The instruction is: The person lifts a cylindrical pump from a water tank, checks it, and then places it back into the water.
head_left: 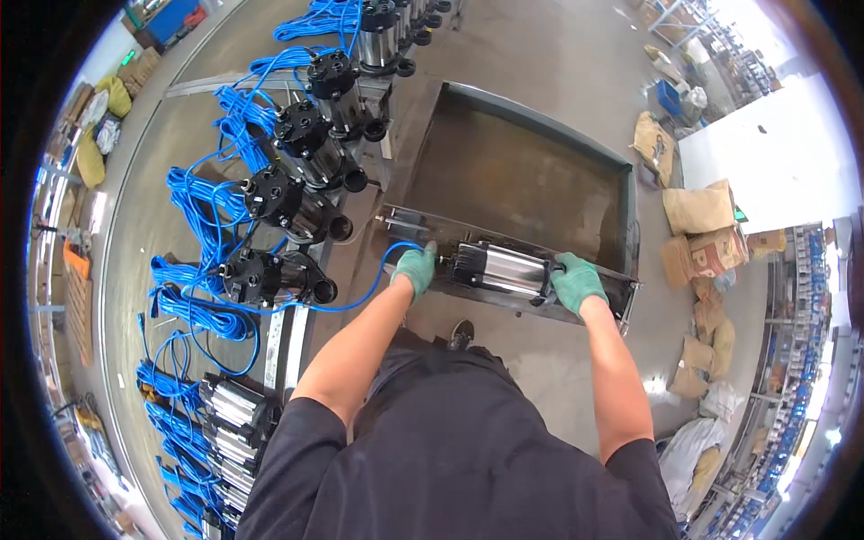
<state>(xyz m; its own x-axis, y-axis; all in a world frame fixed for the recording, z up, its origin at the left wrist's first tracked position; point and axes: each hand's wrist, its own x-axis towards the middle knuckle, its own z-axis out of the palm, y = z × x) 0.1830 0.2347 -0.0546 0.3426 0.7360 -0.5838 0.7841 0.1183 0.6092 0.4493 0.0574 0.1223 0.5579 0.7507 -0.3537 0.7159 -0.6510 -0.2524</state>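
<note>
A steel-cased motor (516,269) with black ends lies on its side along the near edge of a metal trough (621,216). My right hand (577,282), in a green glove, is closed round its right black end. At the other end, my gloved left hand (417,269) is closed on a blue cable (382,261), just left of the motor's black cap. This cable curves in from the bench at the left. The fingertips of both hands are partly hidden.
Along the bench (144,207) at the left stand several black-topped steel pumps (310,135) beside coils of blue cable (202,211). More steel motors (236,432) lie at the near left. Paper sacks (702,211) are on the floor to the right, near a white panel (774,153).
</note>
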